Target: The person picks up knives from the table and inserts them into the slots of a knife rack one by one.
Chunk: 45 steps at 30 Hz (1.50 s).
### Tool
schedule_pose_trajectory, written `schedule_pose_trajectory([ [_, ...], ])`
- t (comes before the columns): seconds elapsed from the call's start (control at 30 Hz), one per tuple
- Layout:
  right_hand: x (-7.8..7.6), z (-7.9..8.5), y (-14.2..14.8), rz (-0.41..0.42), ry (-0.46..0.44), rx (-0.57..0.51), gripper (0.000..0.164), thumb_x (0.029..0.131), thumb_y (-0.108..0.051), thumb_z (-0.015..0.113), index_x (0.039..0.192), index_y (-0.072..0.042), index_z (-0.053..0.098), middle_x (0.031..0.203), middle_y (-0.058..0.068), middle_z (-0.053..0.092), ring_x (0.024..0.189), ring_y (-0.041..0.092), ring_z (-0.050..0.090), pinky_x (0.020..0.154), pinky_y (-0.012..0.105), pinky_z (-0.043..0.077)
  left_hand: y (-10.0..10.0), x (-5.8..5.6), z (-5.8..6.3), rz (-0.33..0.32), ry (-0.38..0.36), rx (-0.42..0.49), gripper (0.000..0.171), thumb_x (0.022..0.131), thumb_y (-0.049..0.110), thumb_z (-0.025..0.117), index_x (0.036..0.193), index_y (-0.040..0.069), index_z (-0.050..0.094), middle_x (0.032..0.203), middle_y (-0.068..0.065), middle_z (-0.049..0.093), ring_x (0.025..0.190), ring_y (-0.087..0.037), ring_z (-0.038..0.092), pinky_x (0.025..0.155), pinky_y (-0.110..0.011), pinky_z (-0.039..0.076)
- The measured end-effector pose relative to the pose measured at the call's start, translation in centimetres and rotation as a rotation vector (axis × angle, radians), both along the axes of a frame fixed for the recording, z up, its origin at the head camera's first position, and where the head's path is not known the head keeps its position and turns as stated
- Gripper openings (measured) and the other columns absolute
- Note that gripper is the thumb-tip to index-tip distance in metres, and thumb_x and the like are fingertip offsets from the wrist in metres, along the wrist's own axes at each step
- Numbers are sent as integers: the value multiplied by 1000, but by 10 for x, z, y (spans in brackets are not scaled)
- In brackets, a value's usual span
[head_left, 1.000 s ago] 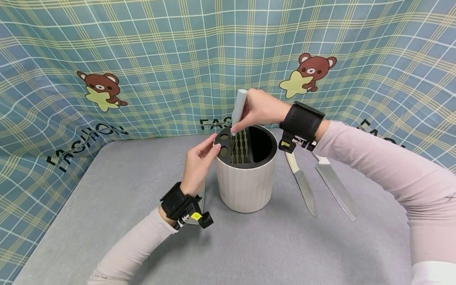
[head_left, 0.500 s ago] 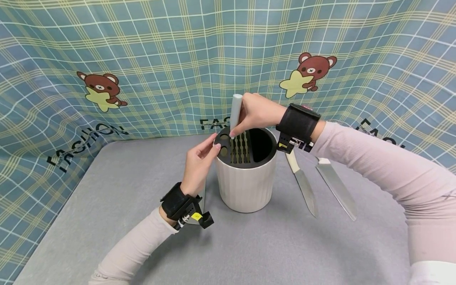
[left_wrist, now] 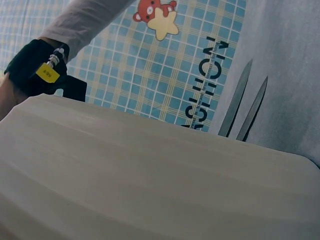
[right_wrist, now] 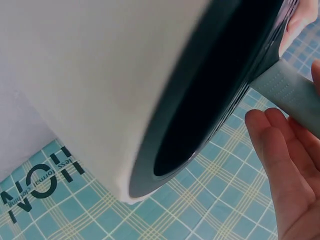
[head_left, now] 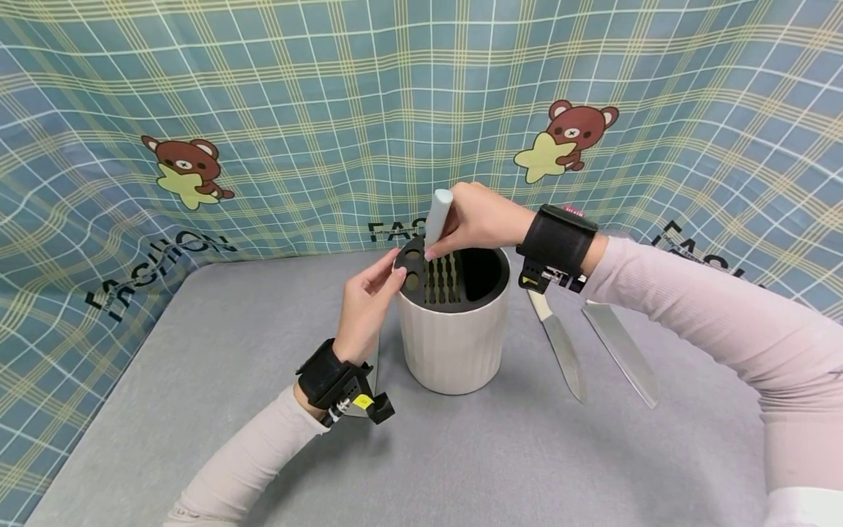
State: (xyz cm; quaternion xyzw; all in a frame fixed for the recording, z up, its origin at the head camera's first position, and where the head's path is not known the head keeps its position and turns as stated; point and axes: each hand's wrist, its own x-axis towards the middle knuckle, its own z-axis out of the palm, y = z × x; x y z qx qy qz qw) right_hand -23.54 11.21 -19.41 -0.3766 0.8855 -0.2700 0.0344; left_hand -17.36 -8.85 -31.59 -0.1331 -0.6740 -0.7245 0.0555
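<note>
Pale handle (head_left: 437, 218) has sunk lower — near-upright, its top leaning right.

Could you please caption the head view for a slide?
Right hand gripping a pale handle at the slotted insert of a white holder, left hand touching its rim, two knives at right.

passage: near tabletop (head_left: 514, 468) | obstacles: white holder (head_left: 453, 355) centre, two knives (head_left: 565, 356) right
</note>
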Motion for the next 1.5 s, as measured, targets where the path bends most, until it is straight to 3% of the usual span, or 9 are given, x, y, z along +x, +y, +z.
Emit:
schedule_pose_trajectory([
  [0.17,1,-1,2,13,-34,-19,27,79,-18,83,99,-4,73,91,9,74,84,19,72,80,35,62,0,0,-1,10,6,6,48,100,15,56,145,2,44,151,-8,41,136,-11,42,113,-24,41],
  [0.43,4,-9,23,14,-90,-71,54,83,-17,79,130,0,59,125,17,63,115,27,61,99,35,54,0,-1,-2,28,20,-19,48,100,16,57,144,2,45,151,-11,41,135,-12,43,112,-24,42],
  [0.7,8,-30,48,-119,-152,-295,50,92,-19,69,137,-3,54,136,15,56,125,26,54,106,35,48,0,-1,-3,26,20,-9,47,100,15,56,144,3,45,150,-6,43,136,-11,43,113,-24,41],
  [0.93,10,-56,70,-261,-387,-522,54,97,-27,63,143,-4,47,142,16,50,129,23,49,111,35,43,0,0,-2,25,14,-1,46,100,14,57,143,4,47,150,-5,43,135,-10,43,113,-24,41],
  [1.17,14,-77,76,-251,-604,-664,59,98,-26,60,147,1,38,151,19,37,140,25,37,120,35,32,0,-1,-1,27,12,-14,47,101,11,55,145,1,44,152,-11,40,137,-13,42,113,-24,41],
  [1.2,15,-79,76,-243,-625,-676,60,99,-25,59,147,2,36,153,19,35,142,26,34,121,36,30,-1,-3,-4,23,23,-12,47,100,12,55,145,1,43,152,-12,39,137,-14,41,114,-26,40],
  [1.3,15,-84,77,-236,-664,-700,60,100,-23,57,149,3,33,155,19,31,144,27,28,122,38,26,-7,-29,-38,-11,86,19,49,100,17,57,146,4,44,153,-13,38,139,-18,39,115,-30,40],
  [1.43,17,-90,79,-237,-702,-713,61,101,-22,55,150,3,30,157,18,27,146,27,25,123,37,26,-20,-77,-98,-17,163,14,50,99,24,59,146,16,45,153,-2,39,140,-16,38,114,-32,41],
  [1.5,18,-91,80,-238,-714,-723,60,101,-22,55,150,3,29,157,17,27,146,26,26,122,36,26,-23,-89,-112,5,178,-7,50,99,24,59,147,20,45,153,0,39,140,-16,38,114,-34,41],
])
